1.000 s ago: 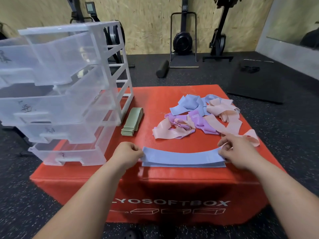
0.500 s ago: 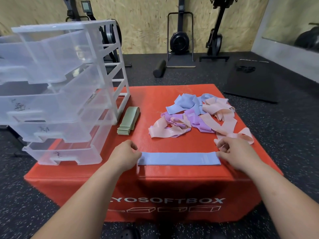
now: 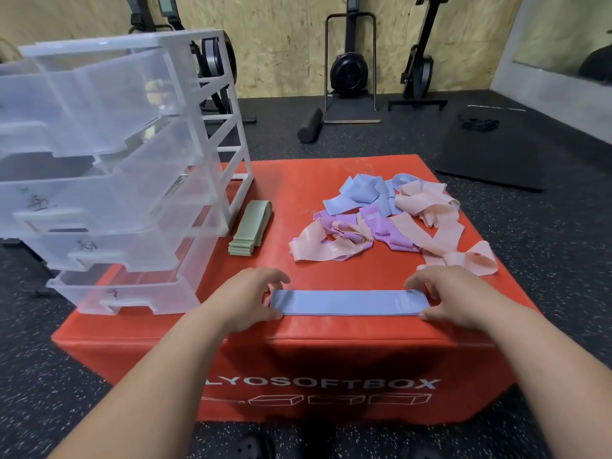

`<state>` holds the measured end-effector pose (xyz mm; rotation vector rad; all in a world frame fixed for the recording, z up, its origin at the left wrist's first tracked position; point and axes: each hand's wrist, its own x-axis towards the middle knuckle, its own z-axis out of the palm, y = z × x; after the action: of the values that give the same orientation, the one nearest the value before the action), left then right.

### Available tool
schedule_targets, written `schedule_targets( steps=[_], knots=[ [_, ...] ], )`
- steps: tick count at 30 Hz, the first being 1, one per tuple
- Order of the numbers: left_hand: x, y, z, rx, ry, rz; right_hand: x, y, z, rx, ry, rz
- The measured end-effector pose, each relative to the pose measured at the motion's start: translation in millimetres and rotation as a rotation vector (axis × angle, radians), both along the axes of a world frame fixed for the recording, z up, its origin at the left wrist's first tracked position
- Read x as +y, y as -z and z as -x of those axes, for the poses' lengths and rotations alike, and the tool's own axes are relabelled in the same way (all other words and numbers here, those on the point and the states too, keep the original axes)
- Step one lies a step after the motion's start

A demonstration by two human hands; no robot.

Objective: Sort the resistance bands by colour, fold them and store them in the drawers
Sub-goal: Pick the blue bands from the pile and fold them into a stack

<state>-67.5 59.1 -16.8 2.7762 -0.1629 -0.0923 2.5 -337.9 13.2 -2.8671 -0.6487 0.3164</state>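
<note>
A light blue resistance band (image 3: 347, 303) lies flat and straight near the front edge of the red soft box (image 3: 298, 180). My left hand (image 3: 246, 301) is at its left end and my right hand (image 3: 453, 298) at its right end. On each hand the thumb touches the front corner and the loosened fingers arch over the back corner. A folded stack of green bands (image 3: 250, 231) lies beside the clear plastic drawer unit (image 3: 109, 180), whose drawers are pulled out. A tangled pile of blue, purple and pink bands (image 3: 390, 220) sits at the back right.
The drawer unit fills the left of the box top and overhangs its left edge. Rowing machines (image 3: 347, 67), a foam roller (image 3: 309, 125) and a black mat (image 3: 490, 150) stand on the dark gym floor behind. My shoes show below the box.
The blue band went from bowed and held up between my closed hands to lying flat and straight. My fingers have loosened at both ends.
</note>
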Motion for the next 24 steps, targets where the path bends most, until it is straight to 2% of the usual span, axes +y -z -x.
schedule_targets(
  steps=[11, 24],
  knots=[
    [-4.0, -2.2, -4.4, -0.039, 0.026, 0.016, 0.7, -0.7, -14.6, 0.054, 0.024, -0.063],
    [-33.9, -0.7, -72.0, -0.261, -0.108, 0.159, 74.2, 13.1, -77.3, -0.185, 0.091, -0.419]
  ],
)
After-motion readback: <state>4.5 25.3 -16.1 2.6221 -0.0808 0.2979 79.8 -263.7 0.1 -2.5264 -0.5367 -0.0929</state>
